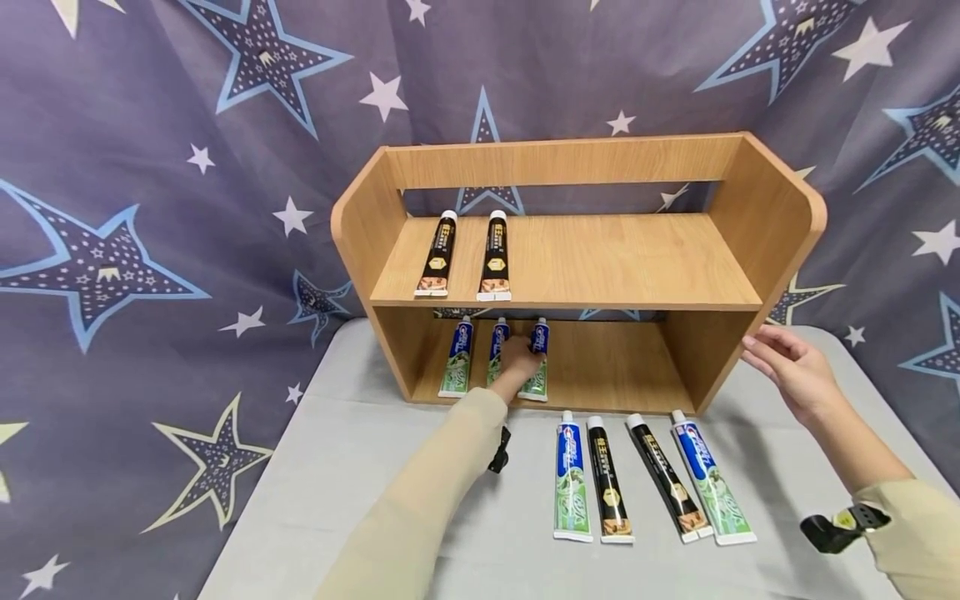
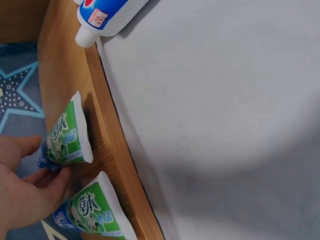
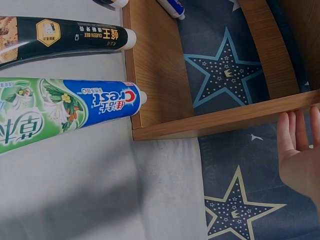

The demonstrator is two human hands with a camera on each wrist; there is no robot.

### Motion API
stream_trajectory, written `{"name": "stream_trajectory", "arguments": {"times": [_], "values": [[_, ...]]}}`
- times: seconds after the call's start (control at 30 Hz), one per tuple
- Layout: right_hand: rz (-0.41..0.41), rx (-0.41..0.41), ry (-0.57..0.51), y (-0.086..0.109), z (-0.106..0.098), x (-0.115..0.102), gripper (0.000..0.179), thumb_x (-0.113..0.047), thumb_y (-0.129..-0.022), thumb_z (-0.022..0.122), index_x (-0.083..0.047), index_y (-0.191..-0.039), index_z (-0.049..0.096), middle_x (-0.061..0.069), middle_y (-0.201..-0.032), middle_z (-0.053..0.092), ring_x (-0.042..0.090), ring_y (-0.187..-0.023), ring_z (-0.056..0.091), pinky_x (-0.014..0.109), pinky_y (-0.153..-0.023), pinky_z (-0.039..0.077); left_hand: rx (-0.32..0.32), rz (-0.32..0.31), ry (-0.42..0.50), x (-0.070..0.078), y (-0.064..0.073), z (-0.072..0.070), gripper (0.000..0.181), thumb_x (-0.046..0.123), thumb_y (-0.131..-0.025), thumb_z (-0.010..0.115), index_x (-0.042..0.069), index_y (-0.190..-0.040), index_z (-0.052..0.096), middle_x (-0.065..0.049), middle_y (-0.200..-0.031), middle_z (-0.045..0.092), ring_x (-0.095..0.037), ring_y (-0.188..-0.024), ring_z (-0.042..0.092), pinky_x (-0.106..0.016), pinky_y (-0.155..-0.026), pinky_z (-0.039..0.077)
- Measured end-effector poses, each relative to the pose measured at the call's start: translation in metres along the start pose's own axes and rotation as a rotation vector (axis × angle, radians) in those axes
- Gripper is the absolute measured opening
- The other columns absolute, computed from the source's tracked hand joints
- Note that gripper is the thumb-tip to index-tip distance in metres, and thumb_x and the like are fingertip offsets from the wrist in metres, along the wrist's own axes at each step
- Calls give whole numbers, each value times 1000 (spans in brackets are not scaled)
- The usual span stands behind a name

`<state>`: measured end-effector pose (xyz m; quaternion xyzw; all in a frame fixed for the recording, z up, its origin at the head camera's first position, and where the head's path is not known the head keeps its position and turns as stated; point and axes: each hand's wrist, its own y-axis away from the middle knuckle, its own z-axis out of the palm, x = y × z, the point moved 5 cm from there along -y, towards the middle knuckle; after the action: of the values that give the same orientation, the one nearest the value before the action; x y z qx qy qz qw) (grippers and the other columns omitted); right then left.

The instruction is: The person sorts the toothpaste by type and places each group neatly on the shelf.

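Observation:
On the lower shelf board, my left hand (image 1: 519, 360) pinches a blue-and-green Crest toothpaste tube (image 1: 535, 386) between thumb and fingers. The left wrist view shows this tube (image 2: 70, 135) lying on the wood, its white crimped end towards the shelf's front edge. Two matching toothpaste tubes (image 1: 456, 362) lie to its left, one partly hidden by the hand. My right hand (image 1: 802, 375) touches the outer face of the wooden shelf's right side panel (image 1: 772, 225); in the right wrist view its fairly straight fingertips meet the panel's edge (image 3: 240, 116).
Two black toothpaste tubes (image 1: 495, 258) lie on the upper board (image 1: 622, 258), at its left. In front of the shelf, two black tubes (image 1: 611, 483) lie between two Crest tubes (image 1: 572, 483) on the grey-white tablecloth (image 1: 315, 500). A star-patterned curtain (image 1: 225, 333) hangs behind.

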<state>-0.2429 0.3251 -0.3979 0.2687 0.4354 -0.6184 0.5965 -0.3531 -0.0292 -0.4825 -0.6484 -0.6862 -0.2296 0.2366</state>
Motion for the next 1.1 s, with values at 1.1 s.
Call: {"name": "stream_trajectory", "arguments": {"times": [1.1], "values": [[-7, -27, -109, 8, -2, -3, 32, 19, -91, 45, 2, -105, 68, 11, -97, 73, 19, -90, 73, 29, -79, 61, 47, 176, 343, -37, 87, -96, 22, 8, -85, 68, 0, -105, 69, -16, -100, 73, -27, -91, 71, -31, -79, 60]]}}
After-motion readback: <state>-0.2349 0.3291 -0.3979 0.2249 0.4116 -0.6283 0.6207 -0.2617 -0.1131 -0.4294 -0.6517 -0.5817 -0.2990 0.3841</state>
